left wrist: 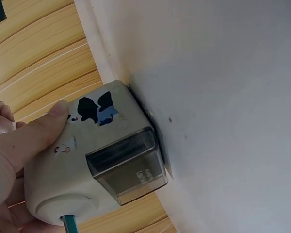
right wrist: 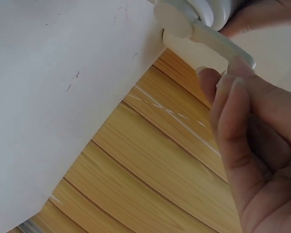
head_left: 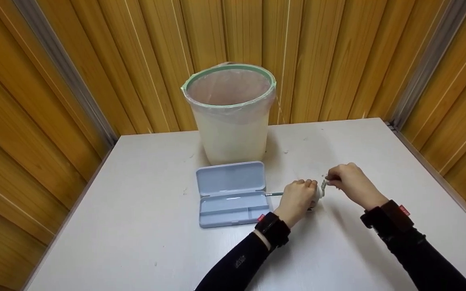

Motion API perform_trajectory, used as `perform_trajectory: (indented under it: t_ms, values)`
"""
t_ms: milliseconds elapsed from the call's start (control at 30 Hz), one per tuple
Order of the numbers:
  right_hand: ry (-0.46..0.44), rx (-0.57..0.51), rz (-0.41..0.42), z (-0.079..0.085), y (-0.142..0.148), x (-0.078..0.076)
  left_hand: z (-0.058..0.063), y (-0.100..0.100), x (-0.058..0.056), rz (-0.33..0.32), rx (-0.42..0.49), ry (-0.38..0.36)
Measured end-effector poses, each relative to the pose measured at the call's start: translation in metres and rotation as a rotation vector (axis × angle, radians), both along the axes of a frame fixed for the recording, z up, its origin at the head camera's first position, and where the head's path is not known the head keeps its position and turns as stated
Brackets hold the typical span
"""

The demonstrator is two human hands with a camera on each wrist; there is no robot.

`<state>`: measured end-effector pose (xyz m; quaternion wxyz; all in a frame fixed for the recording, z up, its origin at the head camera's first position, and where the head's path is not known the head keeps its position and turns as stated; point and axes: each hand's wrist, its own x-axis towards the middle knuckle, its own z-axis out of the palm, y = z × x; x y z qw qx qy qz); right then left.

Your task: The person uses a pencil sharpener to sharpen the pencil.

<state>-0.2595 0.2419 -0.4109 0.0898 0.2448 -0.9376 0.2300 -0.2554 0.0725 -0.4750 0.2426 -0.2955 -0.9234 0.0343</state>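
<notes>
The cartoon-stickered crank pencil sharpener (left wrist: 82,145) sits to the right of the open blue pencil case (head_left: 231,178), apparently resting on the white table (head_left: 115,226). The left hand (head_left: 296,199) grips the sharpener's body, while the right hand (head_left: 350,184), farther right of the case, pinches the end of the crank handle (right wrist: 223,46) between thumb and fingertips. A green pencil (head_left: 274,194) stands in the sharpener's mouth, its far end just at the case's right edge; whether they touch cannot be told. If the left hand's hold loosens, cranking could twist or tip the sharpener, and the pencil might knock the case askew. Too hard a turn could snap the lead, and so slight a pinch may slip off. The shavings drawer (left wrist: 140,177) could spill if jolted loose. The lined wastebasket (head_left: 233,133), behind the case, seems out of harm's way
</notes>
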Motion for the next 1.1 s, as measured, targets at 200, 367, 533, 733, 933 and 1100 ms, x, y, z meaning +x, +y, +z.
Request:
perform_trajectory:
  t_ms: [200,367,533,733,933,1100]
  values:
    - [0.084,0.055,-0.052,-0.010,-0.006,-0.015,-0.003,0.000,0.000,-0.027,0.025,0.040]
    - [0.068,0.071,-0.058,-0.026,-0.007,-0.030,-0.006,0.002,0.000,-0.034,0.051,0.079]
    - [-0.041,0.110,-0.051,-0.048,-0.004,-0.038,-0.008,0.006,0.001,-0.037,0.048,0.079]
    - [-0.091,0.106,-0.064,-0.058,-0.004,-0.039,-0.009,0.005,0.002,-0.026,0.047,0.069]
    - [-0.099,0.096,-0.059,-0.063,-0.006,-0.039,-0.006,0.001,-0.001,-0.032,0.072,0.054]
    - [-0.108,0.108,-0.029,-0.065,-0.008,-0.038,-0.006,0.000,-0.003,-0.025,0.085,0.043]
